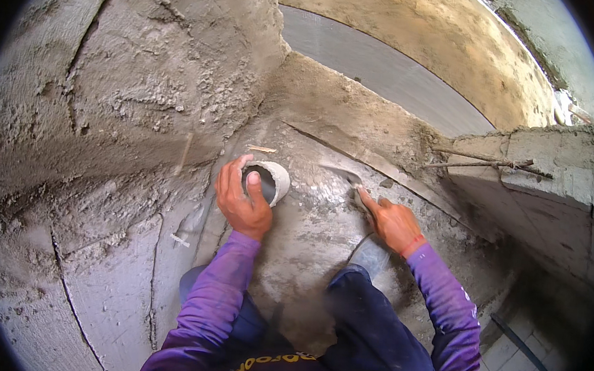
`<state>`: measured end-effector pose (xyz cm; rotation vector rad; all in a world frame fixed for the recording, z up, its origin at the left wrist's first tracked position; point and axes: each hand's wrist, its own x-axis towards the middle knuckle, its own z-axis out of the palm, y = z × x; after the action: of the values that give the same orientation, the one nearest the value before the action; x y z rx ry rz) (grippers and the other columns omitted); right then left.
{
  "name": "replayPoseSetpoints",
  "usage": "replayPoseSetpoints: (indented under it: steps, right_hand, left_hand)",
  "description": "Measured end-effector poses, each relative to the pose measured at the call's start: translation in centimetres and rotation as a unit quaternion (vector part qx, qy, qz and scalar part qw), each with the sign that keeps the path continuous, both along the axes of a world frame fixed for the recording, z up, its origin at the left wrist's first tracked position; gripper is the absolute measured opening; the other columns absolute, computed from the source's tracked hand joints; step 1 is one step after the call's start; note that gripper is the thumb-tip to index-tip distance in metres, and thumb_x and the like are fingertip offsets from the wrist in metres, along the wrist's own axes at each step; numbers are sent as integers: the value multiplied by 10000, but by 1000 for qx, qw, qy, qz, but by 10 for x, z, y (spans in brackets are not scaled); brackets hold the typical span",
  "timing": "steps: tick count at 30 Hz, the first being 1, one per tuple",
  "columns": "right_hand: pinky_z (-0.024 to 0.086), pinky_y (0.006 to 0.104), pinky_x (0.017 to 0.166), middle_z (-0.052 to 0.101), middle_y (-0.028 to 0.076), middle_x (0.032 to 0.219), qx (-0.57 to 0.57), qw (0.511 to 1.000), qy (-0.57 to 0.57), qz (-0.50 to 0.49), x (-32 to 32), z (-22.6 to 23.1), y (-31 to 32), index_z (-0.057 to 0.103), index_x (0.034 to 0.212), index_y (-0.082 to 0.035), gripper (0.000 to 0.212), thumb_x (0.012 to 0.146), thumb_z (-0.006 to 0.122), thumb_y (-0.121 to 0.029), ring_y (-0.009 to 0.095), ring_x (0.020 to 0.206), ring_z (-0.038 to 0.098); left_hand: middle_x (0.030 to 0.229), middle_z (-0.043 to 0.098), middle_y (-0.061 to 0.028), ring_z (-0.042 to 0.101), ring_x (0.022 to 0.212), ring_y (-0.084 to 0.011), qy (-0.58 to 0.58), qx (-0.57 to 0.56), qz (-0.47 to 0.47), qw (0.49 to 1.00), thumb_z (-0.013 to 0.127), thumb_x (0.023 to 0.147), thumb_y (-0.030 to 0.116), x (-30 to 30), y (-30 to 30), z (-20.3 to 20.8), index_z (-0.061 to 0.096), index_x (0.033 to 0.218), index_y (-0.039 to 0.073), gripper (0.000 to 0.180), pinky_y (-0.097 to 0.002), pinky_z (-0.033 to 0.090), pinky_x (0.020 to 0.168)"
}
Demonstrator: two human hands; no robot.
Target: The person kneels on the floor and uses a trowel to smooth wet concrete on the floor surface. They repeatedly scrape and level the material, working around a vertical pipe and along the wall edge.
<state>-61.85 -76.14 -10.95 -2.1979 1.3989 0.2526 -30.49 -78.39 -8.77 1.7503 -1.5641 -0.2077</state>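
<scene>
A short, pale pipe (280, 183) with a rough, dusty rim stands in the corner, its dark opening facing up. My left hand (244, 199) is closed round its left side, with the thumb over the rim. To the right, my right hand (392, 221) grips a tool whose thin, curved metal end (346, 173) looks like a small trowel. Its handle is mostly hidden in my fingers. The metal end is close to the pale, smeared mortar (321, 187) beside the pipe; I cannot tell whether it touches.
Rough plastered wall (167, 73) rises at the left. A low ledge (358, 100) runs behind the pipe, and thin rods (491, 163) stick out of the block wall (547, 155) at right. A wood sliver (261, 148) lies behind the pipe. My boot (371, 255) is below my right hand.
</scene>
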Motion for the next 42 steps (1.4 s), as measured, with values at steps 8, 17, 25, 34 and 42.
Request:
replayPoseSetpoints:
  steps: [8,17,25,34,42]
  right_hand:
    - [596,490,622,679,208,927,-55,995,32,-81,22,-11,-2,302,1626,-183,770,910,555,-55,381,696,712]
    - [591,479,607,682,215,941,-44,996,-1,-71,16,11,20,371,1605,-258,750,913,585,-67,367,675,710]
    - [578,516,731,689,219,880,-25,990,-110,-83,40,-28,-27,458,1533,-151,618,937,622,-179,422,780,696]
    - [571,555,789,710,279,899,51,982,-98,-151,76,-11,-30,542,1456,-76,527,946,601,-195,432,835,710]
    - [558,479,928,724,272,1056,134,972,-190,-22,46,-10,-79,553,1475,-112,560,951,637,-289,458,932,709]
  left_hand:
    - [1099,658,-205,624,1036,-408,10,-9,-1,1000,430,1040,284,-11,-3,-3,655,1174,-30,409,-460,472,922]
    - [1135,677,-183,623,1078,-401,13,2,14,1000,485,1026,289,3,4,-4,658,1180,-11,379,-476,441,989]
    - [1140,674,-183,621,1086,-407,25,5,6,1000,468,1036,308,-8,0,-5,656,1184,-15,402,-483,441,991]
    - [1138,669,-195,620,1069,-411,3,-12,13,1000,488,1032,355,-4,2,-4,651,1187,-18,436,-491,444,978]
    - [1115,671,-197,624,1034,-409,6,-11,-16,1000,485,1031,365,-2,-2,-4,650,1174,-30,451,-496,442,974]
